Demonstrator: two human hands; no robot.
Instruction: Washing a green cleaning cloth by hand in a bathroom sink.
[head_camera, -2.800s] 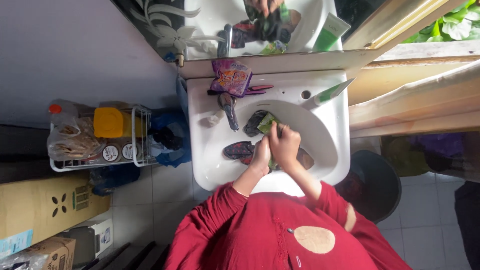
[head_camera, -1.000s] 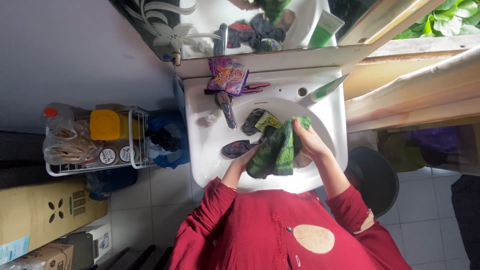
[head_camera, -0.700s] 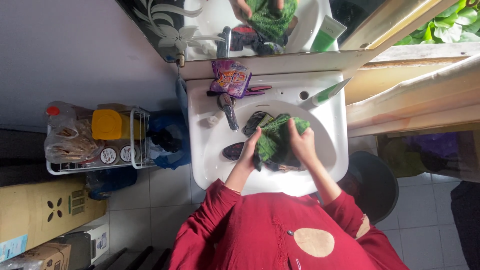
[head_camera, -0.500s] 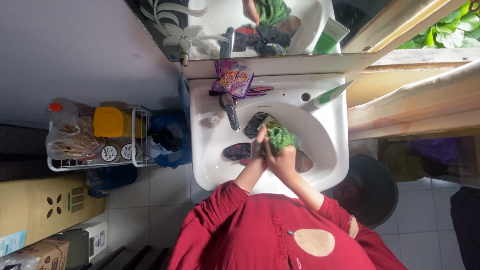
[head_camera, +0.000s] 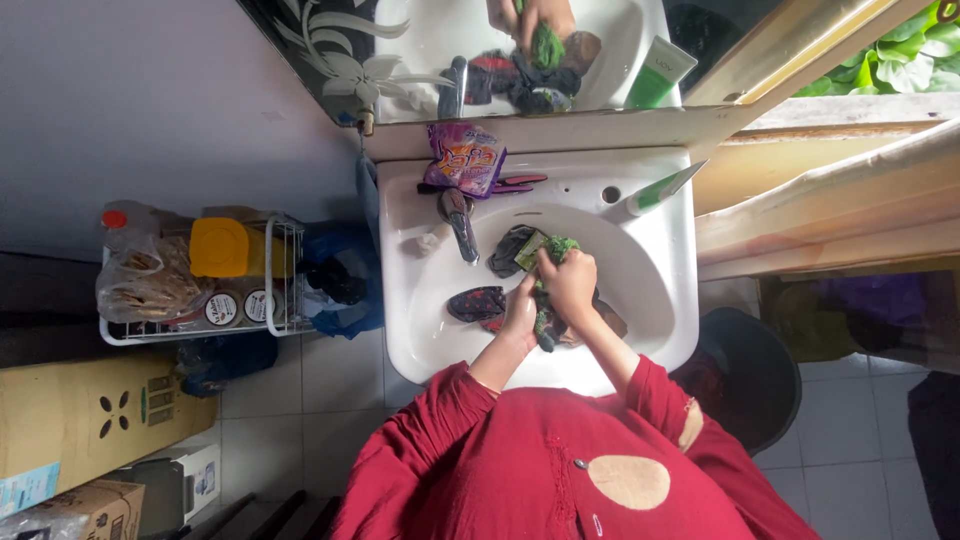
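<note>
Down in the basin, both hands close on one green cloth (head_camera: 551, 262): the right hand (head_camera: 572, 283) clenches its upper, bunched end, and the left hand (head_camera: 519, 310) grasps the lower part, the two grips touching each other. The cloth hangs between them over the bowl of the white sink (head_camera: 420, 330), just right of the metal tap (head_camera: 458, 222).

Three more dark pieces of fabric lie in the bowl: a grey-black one (head_camera: 507, 250) next to the tap, a dark patterned one (head_camera: 476, 303) to the left of the hands, and a brownish one (head_camera: 607, 322) partly hidden under the right wrist. On the back rim of the sink sits one purple crinkled packet (head_camera: 465, 158) with orange lettering, and one white-and-green tube (head_camera: 660, 189) lies slanted at the right corner. A mirror (head_camera: 420, 50) above repeats the hands, the cloths and the tube.

Left of the sink stands one white wire rack (head_camera: 270, 325) holding a yellow-lidded container (head_camera: 219, 247), a clear bag of flat round pieces (head_camera: 142, 287) and two round white labelled lids (head_camera: 243, 306). A blue bag (head_camera: 345, 275) is wedged between rack and sink. The floor is pale tile (head_camera: 330, 370), with cardboard boxes (head_camera: 90, 420) at the lower left and one dark round bucket (head_camera: 755, 375) at the right. The person's sleeves are red (head_camera: 430, 440).
</note>
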